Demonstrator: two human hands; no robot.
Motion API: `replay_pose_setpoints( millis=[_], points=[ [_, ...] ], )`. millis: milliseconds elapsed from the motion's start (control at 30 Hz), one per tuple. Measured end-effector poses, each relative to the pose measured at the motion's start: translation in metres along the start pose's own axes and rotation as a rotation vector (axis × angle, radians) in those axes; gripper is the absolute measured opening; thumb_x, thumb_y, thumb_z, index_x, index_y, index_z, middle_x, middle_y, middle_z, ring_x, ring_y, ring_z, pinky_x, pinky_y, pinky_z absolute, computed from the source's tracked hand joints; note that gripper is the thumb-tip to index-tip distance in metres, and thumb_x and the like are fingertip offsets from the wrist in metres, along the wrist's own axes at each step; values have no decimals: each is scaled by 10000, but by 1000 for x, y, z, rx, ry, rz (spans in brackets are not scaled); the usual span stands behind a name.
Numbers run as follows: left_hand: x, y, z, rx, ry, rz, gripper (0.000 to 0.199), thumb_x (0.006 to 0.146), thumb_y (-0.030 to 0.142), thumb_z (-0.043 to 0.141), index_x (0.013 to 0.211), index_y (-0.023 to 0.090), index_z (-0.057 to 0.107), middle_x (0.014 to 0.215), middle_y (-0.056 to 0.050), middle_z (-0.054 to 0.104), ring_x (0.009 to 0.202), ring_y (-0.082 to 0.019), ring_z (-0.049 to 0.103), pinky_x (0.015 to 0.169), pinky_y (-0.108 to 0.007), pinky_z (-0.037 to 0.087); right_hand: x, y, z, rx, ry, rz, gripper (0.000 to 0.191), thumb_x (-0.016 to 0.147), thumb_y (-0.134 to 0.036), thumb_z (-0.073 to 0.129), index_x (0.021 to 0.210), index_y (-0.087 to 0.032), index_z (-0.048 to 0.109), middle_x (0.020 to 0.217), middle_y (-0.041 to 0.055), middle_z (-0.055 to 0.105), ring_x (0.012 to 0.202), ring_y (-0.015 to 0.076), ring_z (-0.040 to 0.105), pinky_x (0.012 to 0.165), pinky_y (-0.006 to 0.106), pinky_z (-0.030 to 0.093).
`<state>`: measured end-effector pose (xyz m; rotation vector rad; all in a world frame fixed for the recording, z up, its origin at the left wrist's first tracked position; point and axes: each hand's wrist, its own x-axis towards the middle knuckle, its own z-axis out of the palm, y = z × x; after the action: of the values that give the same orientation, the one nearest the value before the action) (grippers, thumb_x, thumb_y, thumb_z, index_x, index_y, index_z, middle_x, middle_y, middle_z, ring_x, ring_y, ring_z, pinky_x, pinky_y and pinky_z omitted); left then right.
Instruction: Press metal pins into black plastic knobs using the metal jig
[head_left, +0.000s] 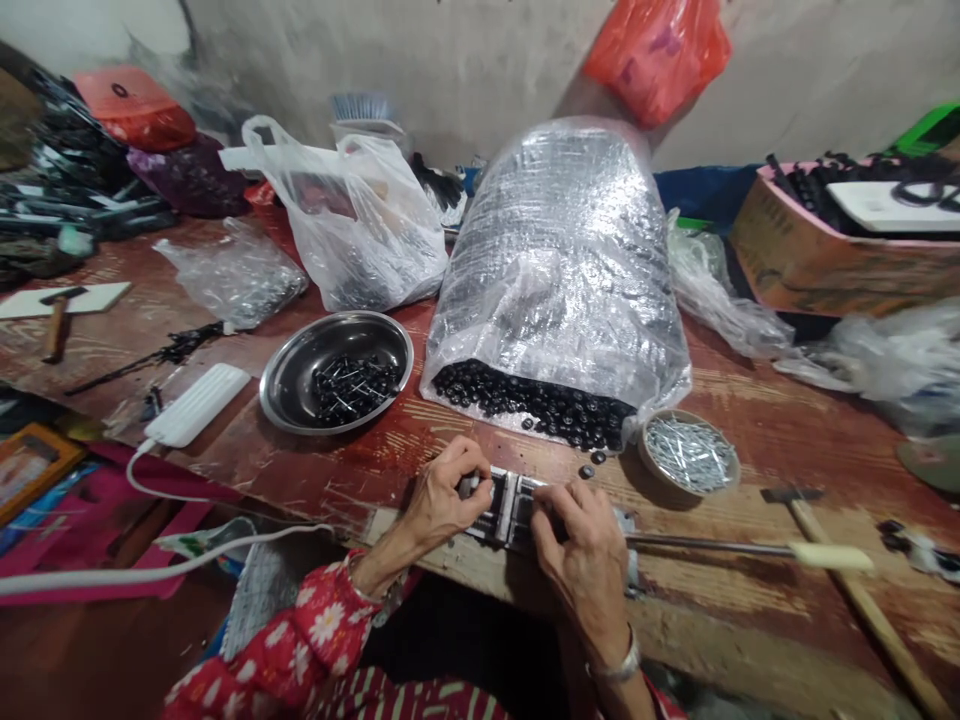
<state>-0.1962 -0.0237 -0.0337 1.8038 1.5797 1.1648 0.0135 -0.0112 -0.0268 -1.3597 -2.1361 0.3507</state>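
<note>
At the bench's front edge lies a metal fixture (511, 508) with ridged dark plates; a rod with a pale handle (829, 557) extends right from it. My left hand (448, 492) is over its left end, thumb and fingers pinched around something small I cannot make out. My right hand (583, 545) rests at its right side, fingers bent together with the tips down on the plates; what they grip is hidden. Beyond, small round black plastic caps (555, 405) spill from a large translucent bag (562, 260). A round tub (688, 453) of nails stands right of the caps.
On the left is a steel bowl (274, 375) of black-headed nails, beside a white power strip (196, 404). A hammer (844, 580) lies right; another hammer (58, 325) lies far left. Plastic bags (360, 220) and a cardboard box (825, 260) line the back.
</note>
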Motion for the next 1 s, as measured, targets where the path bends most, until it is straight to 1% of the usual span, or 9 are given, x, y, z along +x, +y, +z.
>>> replay_pose_setpoints(
  millis=[100,167,233,333,433,500,567,700,1000],
  points=[
    [-2,1,-1,-38,5,5,84,850,113,634,862,192,659,933,-32,591,914,-160,599,815,-276,494,0,0,0,-14,14,-31,92,959,-216,580,925,-236,663,863,32,583,855,230,493,776,360,392],
    [-6,-1,-6,-79,29,17,43,875,171,668,912,188,683,998,-51,608,872,-148,597,730,-250,489,0,1,0,-9,25,-49,93,966,-222,578,937,-237,665,862,29,581,844,226,491,769,356,391],
    [-13,-4,-15,-93,116,36,70,908,224,668,962,188,694,1063,-68,621,838,-137,594,670,-237,476,-1,2,0,2,33,-67,95,976,-230,573,947,-236,662,864,29,583,834,223,489,760,354,388],
    [-23,-10,-31,-46,261,32,108,963,231,597,994,192,693,1039,-67,635,830,-140,597,675,-244,482,-2,3,0,14,45,-88,93,990,-248,569,949,-234,652,857,27,587,829,222,490,754,357,384],
    [-31,-16,-43,24,192,30,105,956,216,604,988,194,702,966,-54,646,853,-156,608,728,-270,496,-2,3,1,14,58,-94,108,1003,-271,560,945,-231,643,857,30,591,824,224,490,752,362,381],
    [-33,-19,-43,76,104,70,98,936,206,631,991,199,712,955,-56,662,915,-183,616,812,-313,500,-2,2,1,8,64,-96,121,1009,-282,554,939,-231,638,857,33,593,821,224,489,748,363,379],
    [-32,-20,-40,134,67,106,103,939,190,621,980,202,714,936,-57,681,928,-198,609,848,-348,483,-2,2,2,-1,66,-100,131,1013,-290,548,936,-231,636,854,34,593,815,225,486,740,363,375],
    [-29,-21,-35,190,51,133,129,961,177,581,916,198,700,880,-50,704,867,-198,598,806,-359,452,-2,2,3,4,72,-104,133,1013,-291,551,942,-227,643,855,35,596,816,224,486,740,360,376],
    [-28,-25,-37,192,43,137,135,968,192,600,915,205,723,888,-43,735,857,-188,617,795,-351,444,-2,2,3,27,68,-89,133,1005,-281,557,924,-229,649,831,32,588,812,224,486,740,359,374]
  ],
)
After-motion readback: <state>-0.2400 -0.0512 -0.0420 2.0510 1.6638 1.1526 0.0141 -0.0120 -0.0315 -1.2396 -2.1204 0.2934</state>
